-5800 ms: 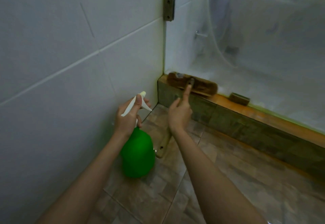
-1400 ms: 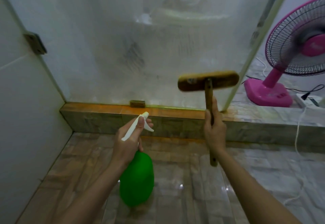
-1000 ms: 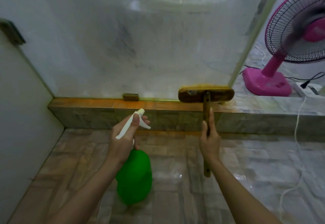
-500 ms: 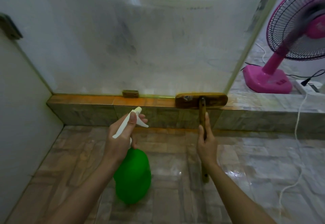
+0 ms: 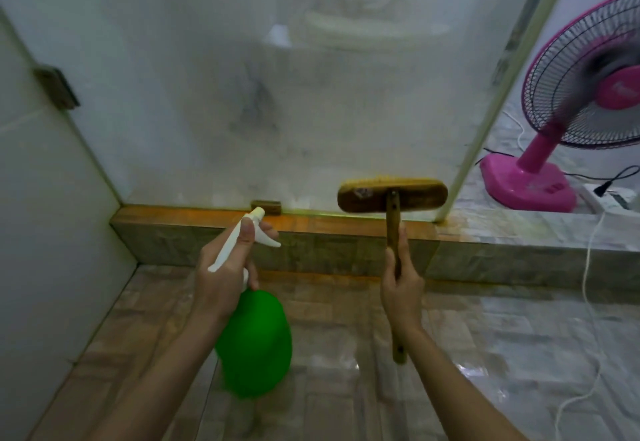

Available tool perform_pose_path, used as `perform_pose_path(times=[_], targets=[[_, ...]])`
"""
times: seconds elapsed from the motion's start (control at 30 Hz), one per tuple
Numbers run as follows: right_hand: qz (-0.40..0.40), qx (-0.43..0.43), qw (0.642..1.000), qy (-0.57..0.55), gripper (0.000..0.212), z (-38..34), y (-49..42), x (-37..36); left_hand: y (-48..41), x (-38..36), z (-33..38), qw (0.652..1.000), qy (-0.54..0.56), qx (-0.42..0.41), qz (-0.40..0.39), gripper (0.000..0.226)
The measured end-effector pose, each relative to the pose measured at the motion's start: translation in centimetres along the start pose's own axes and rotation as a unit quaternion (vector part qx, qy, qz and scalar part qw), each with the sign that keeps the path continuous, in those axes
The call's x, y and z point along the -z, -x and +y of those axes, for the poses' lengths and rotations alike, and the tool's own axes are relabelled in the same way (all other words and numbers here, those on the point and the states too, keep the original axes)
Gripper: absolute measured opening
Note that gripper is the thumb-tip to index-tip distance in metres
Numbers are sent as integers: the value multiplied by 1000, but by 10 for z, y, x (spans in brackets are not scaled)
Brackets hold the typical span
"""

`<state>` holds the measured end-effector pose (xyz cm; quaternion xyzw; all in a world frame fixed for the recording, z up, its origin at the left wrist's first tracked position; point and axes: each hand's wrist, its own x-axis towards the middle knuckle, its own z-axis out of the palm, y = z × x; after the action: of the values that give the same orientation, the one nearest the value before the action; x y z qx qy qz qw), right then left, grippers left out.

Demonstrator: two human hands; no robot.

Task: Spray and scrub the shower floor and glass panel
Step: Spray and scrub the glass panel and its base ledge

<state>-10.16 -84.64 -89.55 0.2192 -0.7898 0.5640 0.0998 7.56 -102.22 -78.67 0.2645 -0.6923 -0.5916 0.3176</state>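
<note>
Head view of a shower stall corner. The frosted glass panel [image 5: 263, 87] fills the upper centre, cloudy with grey smears near its middle; it stands on a raised tiled curb [image 5: 311, 243] whose top edge is stained orange. A small brown bracket [image 5: 266, 206] sits at the foot of the glass on the curb, and a darker hinge bracket [image 5: 57, 87] joins the glass to the white tiled wall [image 5: 45, 215] at left. The shower floor [image 5: 346, 388], of brown stone-pattern tiles, lies below the curb and shows wet glare toward the right.

The left hand [image 5: 225, 284] is wrapped around the neck of a green spray bottle [image 5: 254, 343], the index finger lying along its white trigger head [image 5: 249, 236]; the bottle hangs over the floor, its nozzle turned toward the curb. The right hand [image 5: 403, 288] is closed around the wooden handle of a scrub brush [image 5: 393, 196], held upright, with the brush head level at the lower right part of the glass, just above the curb; whether the bristles touch the glass cannot be told.

Beyond the edge of the glass, at right, a pink pedestal fan [image 5: 585, 94] stands on a pale floor, with a white cable [image 5: 588, 267] trailing over the curb.
</note>
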Motion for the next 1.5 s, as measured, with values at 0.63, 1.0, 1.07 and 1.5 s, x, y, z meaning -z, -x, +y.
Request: perform_pose_path(times=[0.63,1.0,1.07,1.5], targets=[[6,189,981,-41,53,-193,-110,-22,-64,36,159,987,94,-79,100,56],[-15,78,996,-32,49,-240,-107,6,-77,44,258,987,49,-71,133,33],[-33,134,989,-47,49,-295,-136,7,-79,46,291,988,51,-57,133,34],[-69,58,996,-16,48,-463,-200,99,-71,72,515,987,10,-24,159,34]])
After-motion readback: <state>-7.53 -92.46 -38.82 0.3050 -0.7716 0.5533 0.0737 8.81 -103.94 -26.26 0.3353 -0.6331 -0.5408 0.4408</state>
